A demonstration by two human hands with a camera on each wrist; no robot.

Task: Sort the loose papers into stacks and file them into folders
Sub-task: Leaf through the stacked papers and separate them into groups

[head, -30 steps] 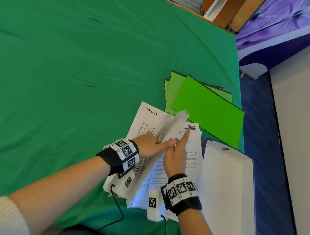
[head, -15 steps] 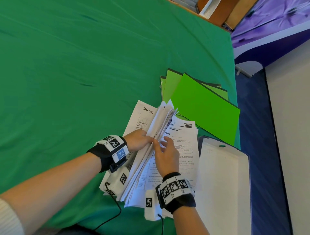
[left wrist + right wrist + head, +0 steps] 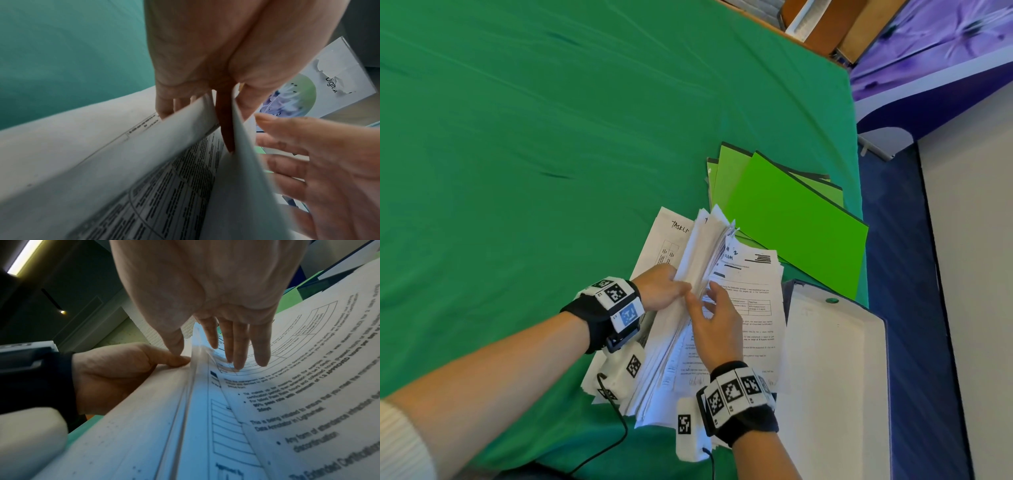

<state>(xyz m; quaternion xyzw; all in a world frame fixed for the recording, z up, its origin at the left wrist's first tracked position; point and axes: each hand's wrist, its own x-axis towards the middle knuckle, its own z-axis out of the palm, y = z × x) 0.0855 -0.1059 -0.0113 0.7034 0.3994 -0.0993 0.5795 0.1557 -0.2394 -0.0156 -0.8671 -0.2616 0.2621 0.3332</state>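
A thick sheaf of white papers stands tilted on edge over the loose pile on the green table. My left hand grips the sheaf from its left side, thumb over the top sheets. Just right of the sheaf, my right hand lies with straight fingers on a flat printed form, its thumb touching the sheaf's edge. A sheet headed with a handwritten task list lies under the sheaf. Several bright green folders lie fanned just beyond the papers.
An open white box file with a dark blue edge lies right of the pile at the table's right edge. Blue floor and a grey wall run along that edge. Wooden furniture stands past the far corner.
A second ago the two hands were turning a single curled sheet. Now a thick sheaf stands between them, and my right fingers have come down onto the flat form.
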